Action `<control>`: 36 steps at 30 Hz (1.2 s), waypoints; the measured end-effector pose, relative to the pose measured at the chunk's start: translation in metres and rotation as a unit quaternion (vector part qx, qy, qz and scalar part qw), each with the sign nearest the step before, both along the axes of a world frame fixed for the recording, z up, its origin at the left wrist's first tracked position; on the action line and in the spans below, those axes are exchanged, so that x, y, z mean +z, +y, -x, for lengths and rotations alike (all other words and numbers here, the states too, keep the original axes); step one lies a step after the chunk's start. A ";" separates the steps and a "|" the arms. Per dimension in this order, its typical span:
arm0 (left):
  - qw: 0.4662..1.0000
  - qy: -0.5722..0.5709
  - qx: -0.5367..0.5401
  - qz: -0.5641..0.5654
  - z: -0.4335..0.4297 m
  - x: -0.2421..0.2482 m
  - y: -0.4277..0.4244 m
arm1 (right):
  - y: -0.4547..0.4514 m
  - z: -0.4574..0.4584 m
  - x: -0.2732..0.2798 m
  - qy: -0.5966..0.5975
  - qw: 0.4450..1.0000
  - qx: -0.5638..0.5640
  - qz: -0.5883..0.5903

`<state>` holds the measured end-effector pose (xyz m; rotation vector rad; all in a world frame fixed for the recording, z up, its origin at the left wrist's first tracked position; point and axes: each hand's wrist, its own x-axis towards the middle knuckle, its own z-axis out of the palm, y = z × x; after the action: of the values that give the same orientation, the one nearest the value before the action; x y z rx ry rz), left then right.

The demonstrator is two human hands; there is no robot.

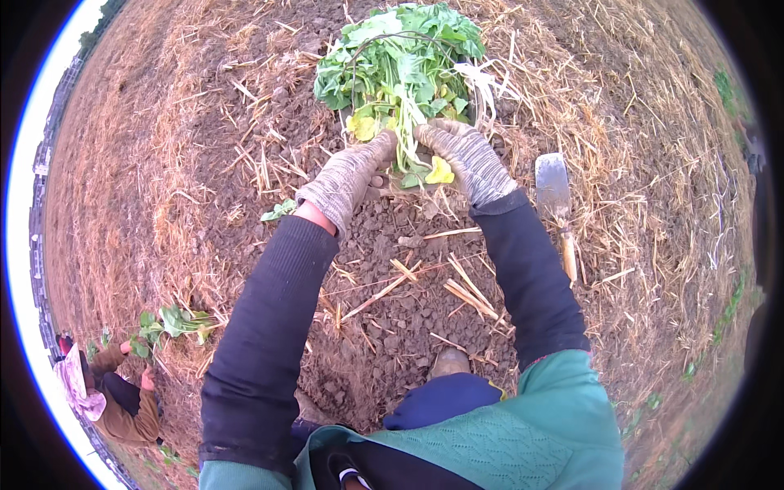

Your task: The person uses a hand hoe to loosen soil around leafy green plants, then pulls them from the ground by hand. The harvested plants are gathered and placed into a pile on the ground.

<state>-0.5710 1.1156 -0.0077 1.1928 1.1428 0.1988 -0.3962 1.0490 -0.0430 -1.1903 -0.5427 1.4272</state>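
Observation:
Both hands wear grey knit work gloves and meet at the near side of a heap of leafy greens (407, 55). Pale stems of a leafy green plant (404, 131) run between them, with a yellow leaf (440, 170) hanging below. My left hand (358, 171) grips these stems from the left, its fingertips partly hidden. From the right, my right hand (465, 153) pinches the same stems. The heap rests in a container, mostly covered, with a thin dark handle (401, 34) arching over the leaves. White strips (484, 86) hang at its right side.
A hand trowel (553, 184) with a wooden handle lies on the soil to the right. Straw and clods cover the ground (392, 245). At lower left another person (125, 404) crouches beside pulled greens (177, 321). A loose leaf (279, 210) lies near my left wrist.

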 end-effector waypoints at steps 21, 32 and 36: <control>0.993 0.054 -0.057 0.092 0.258 0.019 0.003 | -0.063 -0.116 -0.021 -0.497 0.860 -0.112 -0.023; 0.899 0.031 0.435 -0.037 0.508 0.060 -0.064 | -0.296 -0.151 -0.126 -0.664 0.614 0.122 0.409; 0.858 -0.043 0.511 -0.020 0.492 0.022 -0.092 | -0.310 -0.148 -0.140 -0.581 0.711 0.011 0.396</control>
<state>-1.0627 1.0235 0.0146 0.4872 1.6040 1.0755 -0.2483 0.7393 -0.1830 -2.8267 -0.7809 0.7116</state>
